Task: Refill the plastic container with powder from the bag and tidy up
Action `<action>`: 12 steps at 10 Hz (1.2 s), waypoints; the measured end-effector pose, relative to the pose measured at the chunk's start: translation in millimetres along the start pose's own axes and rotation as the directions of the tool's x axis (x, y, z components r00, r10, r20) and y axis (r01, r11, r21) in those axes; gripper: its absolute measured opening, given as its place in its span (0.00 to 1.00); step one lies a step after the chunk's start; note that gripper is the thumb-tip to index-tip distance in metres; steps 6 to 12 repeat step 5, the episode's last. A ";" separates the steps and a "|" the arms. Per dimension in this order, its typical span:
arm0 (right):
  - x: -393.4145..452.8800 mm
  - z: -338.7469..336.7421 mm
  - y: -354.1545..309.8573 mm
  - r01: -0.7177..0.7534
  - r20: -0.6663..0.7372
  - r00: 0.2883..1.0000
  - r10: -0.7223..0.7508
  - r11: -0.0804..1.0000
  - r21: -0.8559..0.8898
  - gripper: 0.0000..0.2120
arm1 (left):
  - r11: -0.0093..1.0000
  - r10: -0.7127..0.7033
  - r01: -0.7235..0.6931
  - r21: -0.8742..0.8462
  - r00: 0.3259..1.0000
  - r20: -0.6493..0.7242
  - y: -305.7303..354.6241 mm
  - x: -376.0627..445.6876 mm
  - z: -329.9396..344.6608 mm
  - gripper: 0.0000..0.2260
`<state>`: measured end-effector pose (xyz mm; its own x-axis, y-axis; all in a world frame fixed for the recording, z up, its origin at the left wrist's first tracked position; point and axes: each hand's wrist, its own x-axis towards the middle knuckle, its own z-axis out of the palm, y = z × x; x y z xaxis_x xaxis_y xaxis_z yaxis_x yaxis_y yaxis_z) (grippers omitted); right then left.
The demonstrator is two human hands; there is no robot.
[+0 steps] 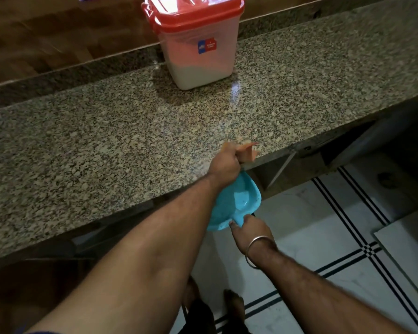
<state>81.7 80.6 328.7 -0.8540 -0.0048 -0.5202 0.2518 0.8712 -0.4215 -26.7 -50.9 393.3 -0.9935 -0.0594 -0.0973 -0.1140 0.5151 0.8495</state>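
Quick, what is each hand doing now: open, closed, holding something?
Left hand: closed on an orange cloth at the counter edge.
Right hand: closed on the handle of the blue dustpan, held below the edge.

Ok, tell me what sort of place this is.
Probably a home kitchen: a speckled granite counter, a lidded red-and-clear plastic container partly filled with white powder, and a white tiled floor with black stripes. The right hand holds a blue plastic dustpan at the counter's edge.

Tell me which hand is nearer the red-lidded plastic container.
Left. The left hand is at the granite counter's near edge, well short of the red-lidded plastic container; the right hand is below that edge.
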 end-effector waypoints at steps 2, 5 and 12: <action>-14.8 3.5 0.5 0.081 0.039 0.996 -0.081 0.997 0.016 0.19 | 0.978 -0.206 0.194 -0.076 0.953 -0.223 -20.5 -59.4 -33.3 0.15; -66.0 79.6 -35.0 0.363 0.309 0.905 -0.292 0.908 -0.208 0.22 | 0.644 -0.604 0.109 -0.757 0.680 -0.416 -57.0 -227.4 -116.1 0.14; -66.0 79.6 -35.0 0.363 0.309 0.905 -0.292 0.908 -0.208 0.22 | 0.644 -0.604 0.109 -0.757 0.680 -0.416 -57.0 -227.4 -116.1 0.14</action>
